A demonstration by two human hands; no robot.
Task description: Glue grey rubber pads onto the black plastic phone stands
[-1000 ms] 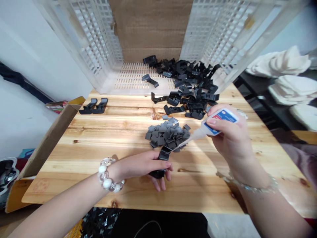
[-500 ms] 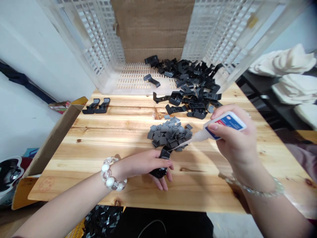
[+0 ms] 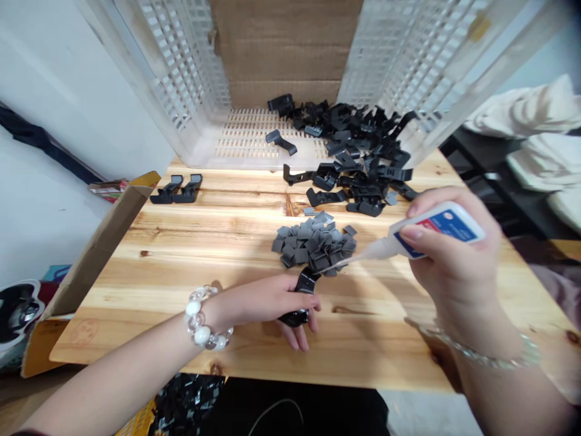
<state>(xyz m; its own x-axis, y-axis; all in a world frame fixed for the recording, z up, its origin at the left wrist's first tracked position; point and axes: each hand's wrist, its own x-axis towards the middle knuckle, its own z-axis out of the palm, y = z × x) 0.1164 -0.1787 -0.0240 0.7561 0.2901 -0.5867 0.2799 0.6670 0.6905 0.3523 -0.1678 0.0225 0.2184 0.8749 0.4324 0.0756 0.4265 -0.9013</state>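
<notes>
My left hand (image 3: pixel 284 303) is closed round a black plastic clip (image 3: pixel 307 282), thumb across its middle, low over the table's front part. My right hand (image 3: pixel 458 254) grips a white glue bottle (image 3: pixel 458 221) with a blue and red label. The bottle tilts down to the left, and its long thin nozzle points at the upper end of the clip; whether the tip touches it I cannot tell. Just behind the clip lies a heap of small grey square pads (image 3: pixel 315 242). Two black clips (image 3: pixel 177 189) with grey pads on top stand at the table's left.
A white plastic crate (image 3: pixel 204 142) lies on its side at the back, with a pile of black clips (image 3: pixel 363 145) spilling onto the wooden table (image 3: pixel 181 242). A cardboard box (image 3: pixel 97 254) stands left. White cloth stacks (image 3: pixel 544 133) are at right.
My right hand has drawn the glue bottle a little to the right, its nozzle end staying near the clip. My left hand keeps hold of the clip, almost unmoved. The view has shifted slightly.
</notes>
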